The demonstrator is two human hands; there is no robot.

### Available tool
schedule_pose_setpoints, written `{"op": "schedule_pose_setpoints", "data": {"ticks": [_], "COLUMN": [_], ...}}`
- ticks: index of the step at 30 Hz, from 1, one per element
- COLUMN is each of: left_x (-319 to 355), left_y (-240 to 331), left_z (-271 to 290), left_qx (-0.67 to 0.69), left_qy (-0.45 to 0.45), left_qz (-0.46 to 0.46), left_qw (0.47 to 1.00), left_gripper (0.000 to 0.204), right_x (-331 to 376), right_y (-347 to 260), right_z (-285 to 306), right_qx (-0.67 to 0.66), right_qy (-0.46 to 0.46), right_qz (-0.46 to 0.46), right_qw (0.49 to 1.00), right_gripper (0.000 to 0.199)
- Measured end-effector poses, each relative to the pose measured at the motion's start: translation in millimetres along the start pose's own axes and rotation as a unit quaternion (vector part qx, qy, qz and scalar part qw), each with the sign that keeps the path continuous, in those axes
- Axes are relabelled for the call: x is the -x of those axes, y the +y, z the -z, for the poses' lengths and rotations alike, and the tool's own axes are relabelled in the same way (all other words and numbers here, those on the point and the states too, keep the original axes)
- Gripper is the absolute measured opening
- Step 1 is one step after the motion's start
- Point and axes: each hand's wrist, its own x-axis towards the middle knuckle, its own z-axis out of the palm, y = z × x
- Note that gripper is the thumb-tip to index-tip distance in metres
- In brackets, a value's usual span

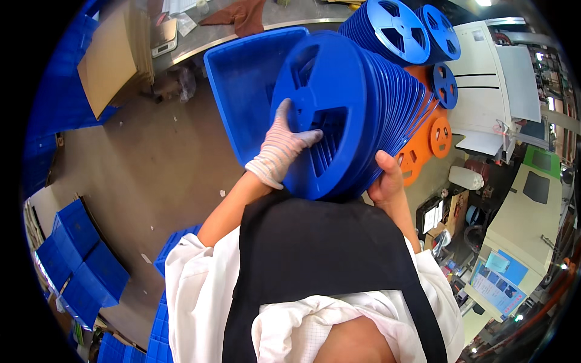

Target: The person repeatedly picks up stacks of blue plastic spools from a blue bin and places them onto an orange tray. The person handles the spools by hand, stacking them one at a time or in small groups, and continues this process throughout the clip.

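Blue plastic reels, nested on their sides in a long stack (362, 115), lie at one o'clock, just beyond the person's black apron (327, 248). At eight o'clock on the front reel's face rests the left hand (284, 145) in a striped knit glove, half open, its thumb spread toward a cut-out window; whether it grips cannot be told. Bare, the right hand (387, 184) cups the stack at five o'clock, curled around the rims with the thumb up and the fingers hidden behind. Close by at eleven o'clock from the stack sits a blue tub (233, 75); more blue reels (396, 30) stand at one o'clock, and an orange reel (440, 137) at three. Farther out are a desk (221, 30) near twelve, cardboard (112, 66) at ten, and blue crates (82, 260) at eight.
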Motion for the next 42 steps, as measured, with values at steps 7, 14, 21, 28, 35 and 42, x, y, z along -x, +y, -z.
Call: {"op": "schedule_pose_setpoints", "data": {"ticks": [7,14,21,28,35,42], "left_x": [32.0,34.4,34.5,36.2,25.2,7.8], "left_y": [26.3,0.2,0.9,20.2,10.2,39.1], "left_z": [84.1,94.9,79.8,115.6,132.1,63.4], "left_qx": [0.604,0.688,0.712,0.697,0.609,0.339], "left_qy": [-0.236,-0.292,-0.181,-0.267,-0.262,-0.024], "left_qz": [-0.055,-0.122,-0.13,-0.159,-0.174,-0.046], "left_qw": [0.76,0.653,0.666,0.646,0.728,0.939], "left_gripper": [0.07,0.09,0.096,0.094,0.084,0.077], "right_x": [-13.9,-17.2,-20.3,-35.6,-42.1,-46.6], "right_y": [-4.6,-11.9,-24.3,-49.9,-62.0,-63.3], "right_z": [35.4,63.5,93.7,101.0,78.7,50.8], "right_qx": [-0.162,-0.182,-0.284,-0.365,-0.367,-0.267], "right_qy": [-0.122,-0.133,-0.236,-0.388,-0.389,-0.311], "right_qz": [0.048,0.092,0.119,0.183,0.204,0.162], "right_qw": [0.978,0.97,0.922,0.826,0.82,0.898], "right_gripper": [0.057,0.058,0.049,0.033,0.035,0.048]}}
